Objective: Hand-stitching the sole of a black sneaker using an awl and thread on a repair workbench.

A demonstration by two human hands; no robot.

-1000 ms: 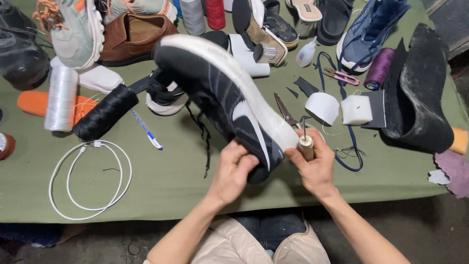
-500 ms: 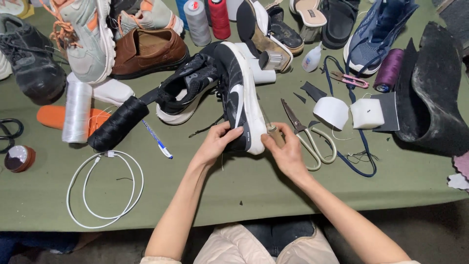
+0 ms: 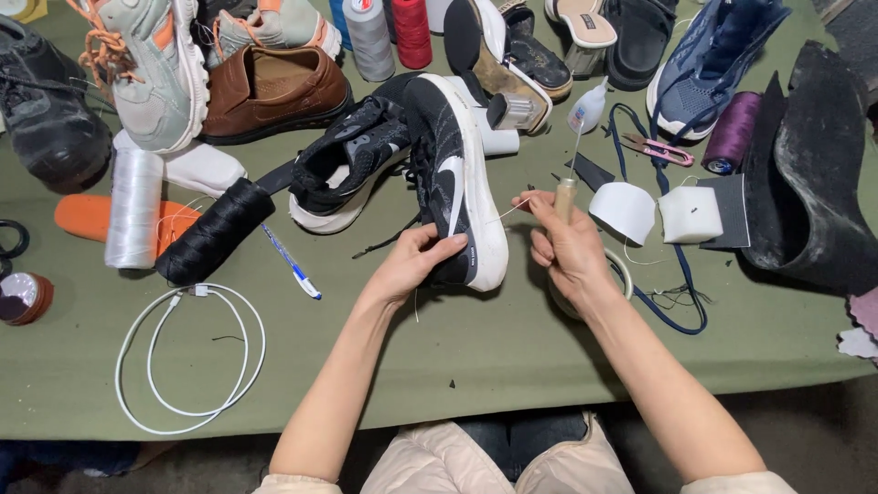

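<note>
On my desk (image 3: 476, 366): two black sneakers (image 3: 457, 174) (image 3: 352, 160), one brown shoe (image 3: 270, 91), one blue sneaker (image 3: 709, 59), three upright thread cones (image 3: 370, 37) (image 3: 412, 29) (image 3: 340, 20), one purple spool (image 3: 732, 128), one white cable (image 3: 187, 357), one awl (image 3: 565, 187).

head view, looking steeply down, close over green table (image 3: 512, 366)

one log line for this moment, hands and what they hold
left hand: grips black sneaker at heel | right hand: holds wooden-handled awl, thread runs to sneaker | surface: green table
</note>
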